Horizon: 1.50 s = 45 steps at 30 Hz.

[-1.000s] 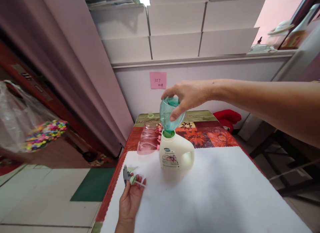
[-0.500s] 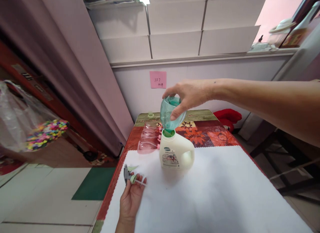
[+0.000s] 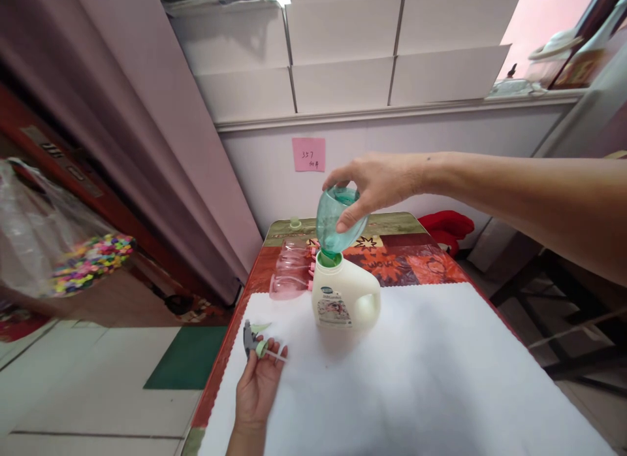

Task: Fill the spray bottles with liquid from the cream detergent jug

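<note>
My right hand (image 3: 375, 181) grips a clear green bottle (image 3: 337, 222), held upside down with its neck in the mouth of a cream detergent jug (image 3: 344, 297). The jug stands upright on a white cloth (image 3: 416, 384), handle to the right. At the cloth's left edge my left hand (image 3: 257, 389) rests with its fingers closed on a spray trigger head (image 3: 257, 343), grey and pale green, with a thin white tube sticking out to the right.
Clear pink bottles (image 3: 290, 273) lie behind the jug on a red flowered tablecloth (image 3: 406, 263). A small green cap (image 3: 294, 224) sits at the table's far edge. White boxes (image 3: 343, 51) are stacked above a pink note (image 3: 308, 154). A plastic bag of coloured bits (image 3: 73, 260) hangs left.
Almost nothing moved. The green bottle tilted slightly more to the right over the jug's mouth; my left hand kept its place.
</note>
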{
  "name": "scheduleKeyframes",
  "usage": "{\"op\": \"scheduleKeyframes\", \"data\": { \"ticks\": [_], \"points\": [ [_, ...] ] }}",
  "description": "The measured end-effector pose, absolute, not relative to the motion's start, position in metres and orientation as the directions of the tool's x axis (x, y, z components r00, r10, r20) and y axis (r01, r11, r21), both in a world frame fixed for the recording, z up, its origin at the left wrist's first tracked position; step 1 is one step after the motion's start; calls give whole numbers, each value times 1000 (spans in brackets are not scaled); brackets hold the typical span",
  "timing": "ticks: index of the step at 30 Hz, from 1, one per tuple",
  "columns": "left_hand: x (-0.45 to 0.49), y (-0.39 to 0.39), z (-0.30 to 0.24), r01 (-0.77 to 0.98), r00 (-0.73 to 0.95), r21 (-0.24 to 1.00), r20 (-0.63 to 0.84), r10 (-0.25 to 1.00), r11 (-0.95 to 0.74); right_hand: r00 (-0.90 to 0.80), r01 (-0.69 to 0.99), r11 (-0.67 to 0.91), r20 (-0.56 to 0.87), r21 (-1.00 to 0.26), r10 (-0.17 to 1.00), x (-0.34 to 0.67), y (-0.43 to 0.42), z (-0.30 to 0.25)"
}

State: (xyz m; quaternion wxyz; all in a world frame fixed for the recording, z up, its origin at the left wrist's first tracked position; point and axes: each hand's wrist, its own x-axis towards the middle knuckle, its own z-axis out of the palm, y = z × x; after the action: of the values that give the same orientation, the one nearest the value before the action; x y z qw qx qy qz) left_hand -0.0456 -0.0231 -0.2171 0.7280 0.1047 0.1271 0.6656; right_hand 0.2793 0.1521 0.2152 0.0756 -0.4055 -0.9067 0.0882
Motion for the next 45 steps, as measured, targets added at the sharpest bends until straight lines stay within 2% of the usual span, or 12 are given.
{"op": "scheduleKeyframes", "data": {
  "ticks": [5, 9, 12, 14, 17, 19, 22, 25, 27, 31, 38, 45],
  "points": [
    [-44, -23, -218, -944, 79, 319, -33, 996, 86, -649, 697, 643, 102, -318, 754, 293, 150, 206],
    [-41, -24, -217, -947, 71, 312, -14, 997, 72, -565, 598, 517, 136, -613, 814, 324, 143, 168],
    [-40, -24, -214, -949, 69, 305, -30, 997, 75, -427, 342, 293, 130, -893, 895, 352, 133, 117],
    [-41, -23, -208, -953, 45, 298, -37, 998, 54, -320, 98, 154, 115, -983, 940, 366, 121, 73],
    [-44, -20, -191, -958, -18, 287, -40, 999, -6, -229, -219, 50, 101, -974, 968, 377, 89, 3],
    [-44, -17, -174, -958, -67, 283, -44, 997, -51, -193, -299, -3, 57, -954, 980, 376, 59, -39],
    [-37, -10, -139, -950, -137, 289, -52, 989, -117, -266, -365, -139, -41, -921, 963, 364, 11, -79],
    [-14, -7, -97, -937, -175, 318, -55, 983, -149, -316, -326, -194, -87, -925, 945, 347, -26, -88],
    [6, -9, -71, -896, -222, 409, -71, 972, -175, -284, -277, -143, -61, -950, 957, 339, -42, -86],
    [37, -17, -35, -849, -263, 493, -80, 961, -192, -222, -202, -42, 4, -979, 975, 336, -61, -86],
    [45, -30, -22, -767, -331, 593, -36, 943, -246, -142, -199, 10, 39, -980, 989, 345, -82, -99],
    [69, -37, -23, -746, -285, 628, -3, 959, -220, -160, -207, 48, 82, -977, 984, 327, -81, -99]
  ]
}}
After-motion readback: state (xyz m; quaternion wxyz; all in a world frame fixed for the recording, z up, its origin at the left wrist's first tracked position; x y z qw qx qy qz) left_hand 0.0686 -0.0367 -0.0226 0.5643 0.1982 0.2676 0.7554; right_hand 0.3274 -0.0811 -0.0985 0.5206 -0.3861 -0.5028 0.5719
